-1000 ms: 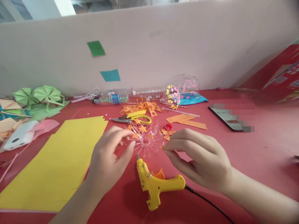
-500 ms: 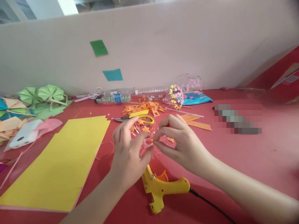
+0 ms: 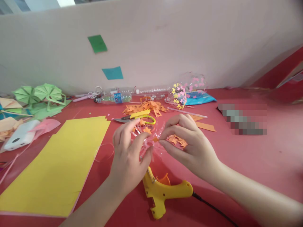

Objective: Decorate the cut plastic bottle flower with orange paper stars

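My right hand (image 3: pixel 187 138) is closed in a pinch on a small orange paper star (image 3: pixel 155 139), whose points are mostly hidden by the fingertips. Beside it, my left hand (image 3: pixel 129 154) curves its thumb and index finger around a clear plastic bottle piece (image 3: pixel 149 143) with thin strips fanning out. The orange star is close to this plastic, and whether they touch is hard to see. Just below the hands lies a yellow hot glue gun (image 3: pixel 165 190) with an orange trigger. Loose orange stars (image 3: pixel 177 140) rest behind the right fingers.
Scissors with a yellow handle (image 3: pixel 149 119) and a yellow cutter (image 3: pixel 140 114) lie beyond the hands, before a heap of orange paper scraps (image 3: pixel 146 107). Yellow paper sheets (image 3: pixel 59 164) cover the left. Plastic bottles (image 3: pixel 118 97) and a star-covered bottle piece (image 3: pixel 178 96) line the wall.
My right hand has shifted slightly right, and the orange piece at its fingertips shows more clearly. More loose stars are visible behind it. My left hand stays around the plastic; the view has tilted slightly.
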`<state>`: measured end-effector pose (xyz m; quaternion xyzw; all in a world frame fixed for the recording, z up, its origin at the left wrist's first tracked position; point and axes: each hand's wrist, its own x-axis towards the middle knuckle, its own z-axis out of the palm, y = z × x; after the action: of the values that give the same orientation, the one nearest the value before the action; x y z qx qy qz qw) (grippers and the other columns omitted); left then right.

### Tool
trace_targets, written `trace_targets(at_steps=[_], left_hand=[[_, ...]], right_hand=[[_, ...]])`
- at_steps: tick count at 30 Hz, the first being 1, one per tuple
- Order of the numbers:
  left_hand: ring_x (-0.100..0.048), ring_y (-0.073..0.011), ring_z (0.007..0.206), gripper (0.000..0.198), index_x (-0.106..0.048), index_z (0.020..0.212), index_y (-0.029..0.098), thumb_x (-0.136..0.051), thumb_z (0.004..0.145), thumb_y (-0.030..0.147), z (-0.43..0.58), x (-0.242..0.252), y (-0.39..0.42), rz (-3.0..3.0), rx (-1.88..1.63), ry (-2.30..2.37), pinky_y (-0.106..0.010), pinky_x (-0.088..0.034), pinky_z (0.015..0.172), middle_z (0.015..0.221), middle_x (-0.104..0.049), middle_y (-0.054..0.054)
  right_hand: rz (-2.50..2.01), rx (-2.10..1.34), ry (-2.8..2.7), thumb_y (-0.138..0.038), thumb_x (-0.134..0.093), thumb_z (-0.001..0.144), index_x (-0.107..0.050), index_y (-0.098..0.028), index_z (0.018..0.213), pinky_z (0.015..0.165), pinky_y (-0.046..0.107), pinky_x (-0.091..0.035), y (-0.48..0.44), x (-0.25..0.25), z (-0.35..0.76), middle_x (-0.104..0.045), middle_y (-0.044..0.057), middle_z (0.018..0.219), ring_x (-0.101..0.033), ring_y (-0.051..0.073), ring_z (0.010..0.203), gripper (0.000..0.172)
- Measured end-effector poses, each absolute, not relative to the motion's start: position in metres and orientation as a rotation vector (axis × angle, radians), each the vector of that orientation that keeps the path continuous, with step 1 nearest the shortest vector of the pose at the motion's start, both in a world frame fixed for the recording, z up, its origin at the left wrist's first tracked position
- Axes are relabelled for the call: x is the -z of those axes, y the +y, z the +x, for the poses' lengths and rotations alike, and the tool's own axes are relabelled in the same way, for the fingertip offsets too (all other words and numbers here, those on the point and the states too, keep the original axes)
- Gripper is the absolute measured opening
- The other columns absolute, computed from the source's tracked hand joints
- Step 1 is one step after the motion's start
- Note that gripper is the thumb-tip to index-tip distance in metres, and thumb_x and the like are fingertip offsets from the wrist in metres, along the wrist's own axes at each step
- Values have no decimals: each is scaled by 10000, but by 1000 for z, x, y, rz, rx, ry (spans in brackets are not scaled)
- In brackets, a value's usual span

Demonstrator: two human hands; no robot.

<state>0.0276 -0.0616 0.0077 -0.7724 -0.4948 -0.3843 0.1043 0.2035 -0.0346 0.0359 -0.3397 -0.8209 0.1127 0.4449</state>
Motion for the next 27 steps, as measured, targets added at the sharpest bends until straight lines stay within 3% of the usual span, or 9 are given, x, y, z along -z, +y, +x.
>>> trace_targets(at_steps=[9,17,22,27], left_hand=[[-455,-293,1196,80,-649,883,182,-613,818,152,23,-12,-62,-2335,1083,-1378,-499,-376,1011,1260,-517,-122],[-457,-286,1199,83,-633,887,171,-603,819,135,18,-14,-62,-2384,1048,-1312,-483,-375,1015,1249,-527,-120],[-484,-254,1174,257,-581,1082,154,-600,826,159,11,-17,-61,-2405,1139,-1366,-442,-409,1003,1212,-539,-124],[-485,-262,1163,164,-618,966,166,-622,803,141,1,-18,-58,-2373,1106,-1305,-456,-399,1007,1209,-529,-112]], right_hand=[[-846,-290,-2025,-134,-582,829,-606,-209,775,733,342,-441,-36,-37,206,-552,25,838,-515,178,828,96],[-855,-247,-2016,-118,-583,822,-600,-224,783,730,343,-428,-33,-40,210,-548,19,834,-514,177,823,114],[-856,-236,-2006,-112,-583,828,-599,-220,784,727,340,-428,-32,-42,212,-544,19,829,-514,169,810,118],[-854,-240,-2007,-113,-587,827,-597,-221,784,723,335,-434,-32,-40,212,-546,17,833,-518,167,816,117]])
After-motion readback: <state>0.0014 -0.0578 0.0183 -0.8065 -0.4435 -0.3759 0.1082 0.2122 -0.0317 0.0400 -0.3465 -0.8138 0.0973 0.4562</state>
